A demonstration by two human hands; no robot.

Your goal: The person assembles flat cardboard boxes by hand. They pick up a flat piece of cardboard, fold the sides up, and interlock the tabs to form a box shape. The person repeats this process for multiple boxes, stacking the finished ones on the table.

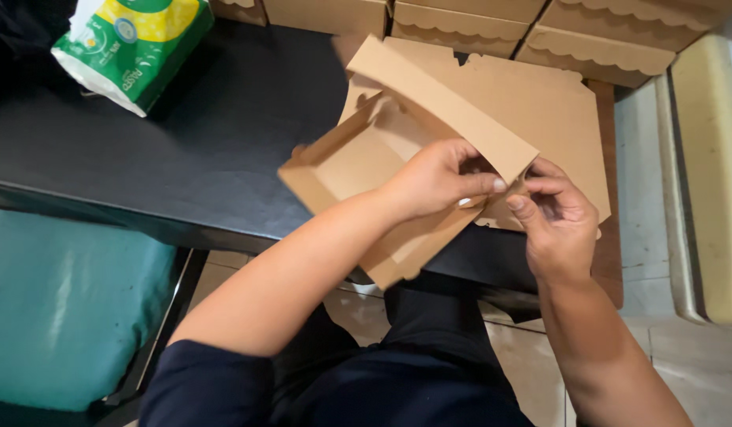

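Both bare forearms are extended forward and angled inward. The left hand is curled, thumb pressed against forefinger in a pinch. The right hand is likewise pinched, fingertips nearly meeting the left's.

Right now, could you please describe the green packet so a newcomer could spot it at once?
Start at the black table and look to its far left corner. There lies the green packet, soft plastic with yellow and white; everything else nearby is plain brown cardboard.
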